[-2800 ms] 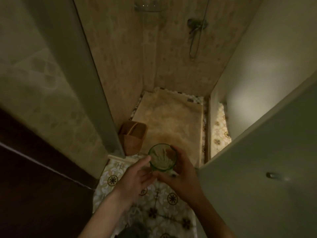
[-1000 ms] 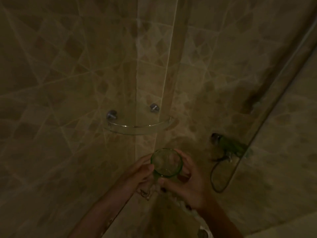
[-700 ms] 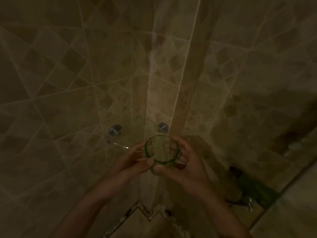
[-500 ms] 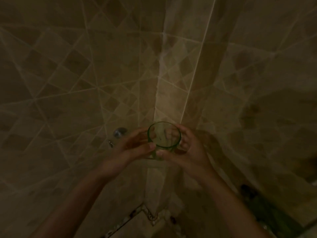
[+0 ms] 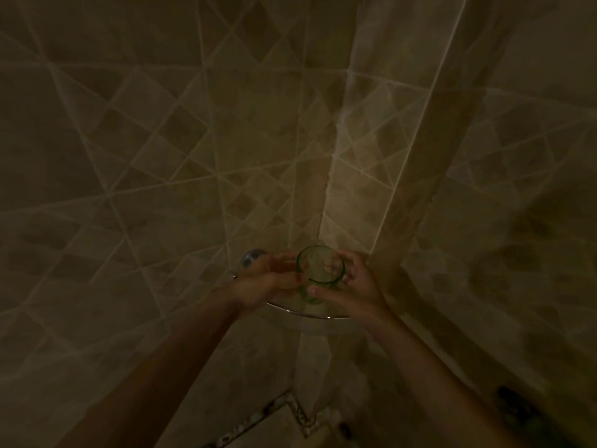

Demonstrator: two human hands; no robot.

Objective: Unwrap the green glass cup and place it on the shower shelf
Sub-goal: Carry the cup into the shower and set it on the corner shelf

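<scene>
Dim tiled shower corner: both hands, left (image 5: 271,281) and right (image 5: 355,286), fingers pinching the upright, unwrapped cup (image 5: 319,266) from either side, hold it just above the shelf (image 5: 310,315), probably to steady the set-down.

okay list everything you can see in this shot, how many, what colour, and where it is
glass cup: one, green, upright, held over the corner shelf
shelf: one, clear with a shiny front edge, in the wall corner under the cup
shelf mount: one seen, silver, on the wall left of the cup
wall tiles: many, beige and brown, diamond pattern, both walls
floor tiles: a patterned strip, bottom centre, too dark to detail
left hand: one, gripping the cup's left side
right hand: one, gripping the cup's right side
</scene>
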